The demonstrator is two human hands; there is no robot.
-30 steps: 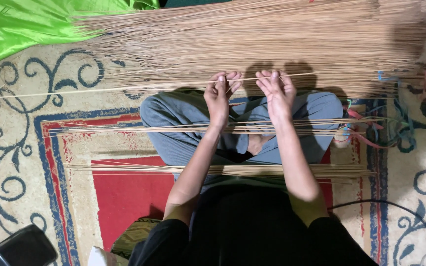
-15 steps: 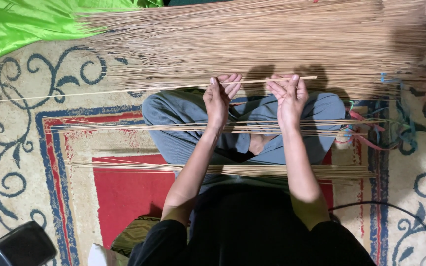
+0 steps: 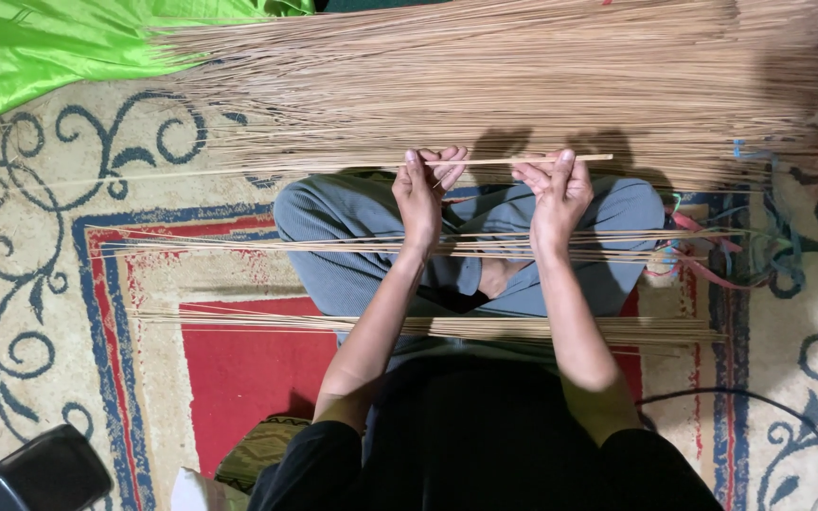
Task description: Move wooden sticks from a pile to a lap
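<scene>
A thin tan stick (image 3: pixel 523 160) is held level above the crossed legs (image 3: pixel 352 237), its long axis running left to right, just before the big pile of sticks (image 3: pixel 523 76). It is pinched near its middle by the left hand (image 3: pixel 423 194) and nearer its right end by the right hand (image 3: pixel 556 194), fingers closed on it, palms turned down, forearms stretched forward. More sticks (image 3: pixel 239 248) are laid across the lap over a patterned rug (image 3: pixel 40 284)
</scene>
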